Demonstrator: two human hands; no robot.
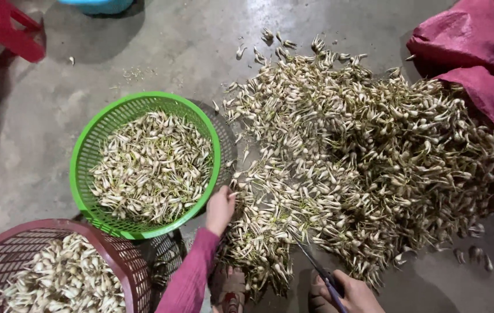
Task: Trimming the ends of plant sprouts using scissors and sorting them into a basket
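My left hand [220, 210] is reaching into the near edge of the bulb pile [369, 156], fingers curled down and pinching at a few bulbs [236, 196] right under the fingertips; I cannot tell whether they are properly gripped or just touched. My pink sleeve [192, 272] is running back toward me from that wrist. My right hand [351, 293] is clenching the handles of the scissors [316, 268], blades pointing away from me and up into the pile, tips resting among the stalks, so the cutting edge is sitting close to where the left hand is picking.

Just left of my left hand, the green basket [87, 156] is standing, its rim nearly touching my knuckles; it is holding bulbs, kept within a short swing of the wrist. Nearer me and farther left, the maroon basket [116, 255] is sitting partly under the green one's edge, also filled with pale bulbs. Between my hands, low in view, my sandalled foot [228, 290] is showing, planted beside the pile.

Spreading away to the right of both hands, the pile is lying loose on the concrete floor [32, 127], spilling out of a pink sack [479, 52] at the far right. Far off to the upper left, a red stool [3, 29] and a blue tub [99, 6] are standing well apart from everything.
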